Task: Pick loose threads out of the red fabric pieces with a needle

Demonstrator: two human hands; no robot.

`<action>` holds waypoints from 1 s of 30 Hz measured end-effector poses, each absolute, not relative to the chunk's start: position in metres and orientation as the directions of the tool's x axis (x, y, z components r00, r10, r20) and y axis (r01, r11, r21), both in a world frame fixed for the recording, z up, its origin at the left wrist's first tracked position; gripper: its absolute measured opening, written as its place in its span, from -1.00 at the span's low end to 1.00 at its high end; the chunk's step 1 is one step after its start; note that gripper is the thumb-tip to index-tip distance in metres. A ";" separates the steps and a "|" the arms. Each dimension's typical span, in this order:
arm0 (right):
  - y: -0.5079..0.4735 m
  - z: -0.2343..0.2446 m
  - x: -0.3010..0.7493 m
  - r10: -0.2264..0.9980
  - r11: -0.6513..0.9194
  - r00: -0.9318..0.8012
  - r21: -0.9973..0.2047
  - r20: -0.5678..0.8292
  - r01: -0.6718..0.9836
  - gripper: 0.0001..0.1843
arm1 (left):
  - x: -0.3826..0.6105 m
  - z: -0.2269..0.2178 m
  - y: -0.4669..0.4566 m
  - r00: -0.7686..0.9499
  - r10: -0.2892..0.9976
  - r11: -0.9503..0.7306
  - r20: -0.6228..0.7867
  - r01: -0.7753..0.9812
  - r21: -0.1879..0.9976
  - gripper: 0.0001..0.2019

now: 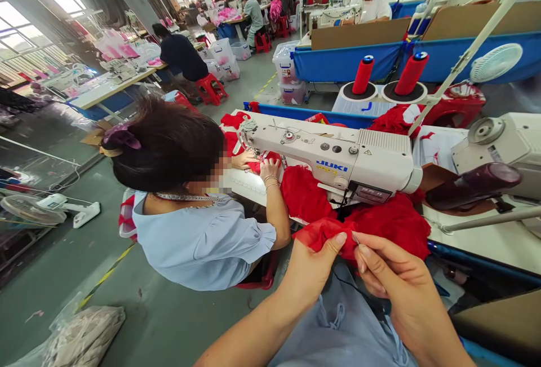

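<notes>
My left hand [310, 268] is closed on a piece of sheer red fabric [319, 234], its thumb pressing on the cloth. Close beside it, my right hand [393, 271] pinches a thin pointed metal tool [355, 238] whose tip meets the fabric edge; most of the tool is hidden by the fingers. More red fabric [391, 223] lies heaped behind my hands, along the front of a white JUKI sewing machine [338, 147]. Both hands are above my lap, in front of the sewing table.
To my left, a co-worker in a light blue top [203, 243] sits with both hands on red cloth at the machine. Red thread cones [362, 76] stand behind it. A dark brown bottle-like object [473, 186] lies at right. A plastic bag [84, 336] rests on the floor.
</notes>
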State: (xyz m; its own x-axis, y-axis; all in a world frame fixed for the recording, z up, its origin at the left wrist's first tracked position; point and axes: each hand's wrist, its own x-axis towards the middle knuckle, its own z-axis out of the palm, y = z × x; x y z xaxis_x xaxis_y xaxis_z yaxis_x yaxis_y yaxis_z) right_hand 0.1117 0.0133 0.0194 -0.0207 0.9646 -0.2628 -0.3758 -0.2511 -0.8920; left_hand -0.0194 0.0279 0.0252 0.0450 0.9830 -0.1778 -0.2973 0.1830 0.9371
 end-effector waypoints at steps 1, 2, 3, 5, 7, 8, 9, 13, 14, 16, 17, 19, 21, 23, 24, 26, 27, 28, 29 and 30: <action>0.014 0.020 0.111 0.959 -0.270 -0.032 -0.877 -0.281 -0.397 -0.73 | -0.020 0.025 0.028 0.048 0.983 0.182 -0.176 -0.294 0.938 -0.74; 0.014 0.021 0.111 0.955 -0.284 -0.041 -0.864 -0.295 -0.415 -0.73 | -0.020 0.025 0.029 0.051 0.984 0.181 -0.173 -0.293 0.939 -0.74; 0.015 0.021 0.111 0.951 -0.295 -0.050 -0.853 -0.304 -0.430 -0.72 | -0.020 0.025 0.029 0.056 0.984 0.177 -0.168 -0.294 0.939 -0.74; 0.016 0.020 0.110 0.947 -0.310 -0.061 -0.841 -0.317 -0.443 -0.71 | -0.020 0.025 0.030 0.062 0.985 0.174 -0.163 -0.296 0.939 -0.74; 0.015 0.018 0.110 0.949 -0.305 -0.059 -0.851 -0.310 -0.427 -0.69 | -0.021 0.025 0.030 0.068 0.984 0.179 -0.167 -0.290 0.940 -0.73; 0.015 0.016 0.111 0.956 -0.281 -0.039 -0.875 -0.290 -0.395 -0.69 | -0.021 0.025 0.030 0.074 0.983 0.181 -0.167 -0.282 0.942 -0.72; 0.014 0.014 0.112 0.968 -0.241 -0.010 -0.912 -0.252 -0.333 -0.69 | -0.022 0.026 0.030 0.082 0.983 0.182 -0.166 -0.270 0.946 -0.73; 0.011 0.008 0.117 0.997 0.047 0.062 -0.992 0.054 0.115 -0.76 | -0.027 0.029 0.030 0.150 0.981 0.156 -0.125 -0.223 0.962 -0.82; 0.010 0.007 0.118 0.992 0.106 0.042 -0.972 0.118 0.207 -0.78 | -0.029 0.030 0.031 0.173 0.979 0.146 -0.111 -0.206 0.968 -0.84; 0.009 0.005 0.119 0.981 0.184 0.001 -0.931 0.194 0.316 -0.82 | -0.033 0.032 0.032 0.242 0.967 0.119 -0.082 -0.143 0.983 -0.88; 0.009 0.004 0.120 0.977 0.205 -0.014 -0.914 0.214 0.351 -0.83 | -0.035 0.033 0.034 0.279 0.958 0.103 -0.071 -0.103 0.989 -0.89; 0.009 0.004 0.119 0.968 0.238 -0.028 -0.884 0.248 0.402 -0.86 | -0.038 0.034 0.036 0.328 0.943 0.068 -0.051 -0.039 0.997 -0.88; 0.009 0.005 0.119 0.959 0.273 -0.048 -0.854 0.281 0.443 -0.86 | -0.040 0.033 0.037 0.315 0.949 0.034 -0.032 0.002 0.999 -0.87; 0.009 0.006 0.117 0.942 0.320 -0.065 -0.820 0.330 0.474 -0.86 | -0.039 0.029 0.037 0.270 0.963 -0.020 0.011 0.031 0.999 -0.86; 0.009 0.007 0.117 0.927 0.355 -0.075 -0.796 0.367 0.490 -0.87 | -0.038 0.026 0.036 0.250 0.967 -0.050 0.039 0.039 0.998 -0.84; 0.010 0.009 0.115 0.878 0.445 -0.097 -0.726 0.468 0.524 -0.91 | -0.034 0.019 0.034 0.221 0.970 -0.111 0.100 0.035 0.993 -0.79; 0.010 0.010 0.115 0.847 0.491 -0.112 -0.685 0.519 0.538 -0.92 | -0.032 0.015 0.032 0.208 0.970 -0.131 0.122 0.028 0.991 -0.77; 0.011 0.010 0.115 0.815 0.534 -0.129 -0.646 0.565 0.546 -0.90 | -0.029 0.012 0.031 0.196 0.971 -0.145 0.138 0.023 0.989 -0.76; 0.011 0.009 0.115 0.785 0.571 -0.144 -0.612 0.603 0.547 -0.87 | -0.027 0.009 0.030 0.184 0.972 -0.154 0.148 0.022 0.988 -0.76; 0.012 0.009 0.115 0.760 0.600 -0.159 -0.586 0.631 0.544 -0.83 | -0.025 0.007 0.029 0.172 0.973 -0.158 0.151 0.027 0.987 -0.76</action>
State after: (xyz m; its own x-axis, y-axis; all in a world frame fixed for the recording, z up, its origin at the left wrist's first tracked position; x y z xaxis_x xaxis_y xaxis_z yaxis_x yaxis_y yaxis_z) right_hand 0.1147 0.0116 0.0089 -0.1586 0.7596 0.6307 0.5441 0.6003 -0.5862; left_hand -0.0248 0.0286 0.0068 0.1718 0.9734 0.1514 0.0273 -0.1583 0.9870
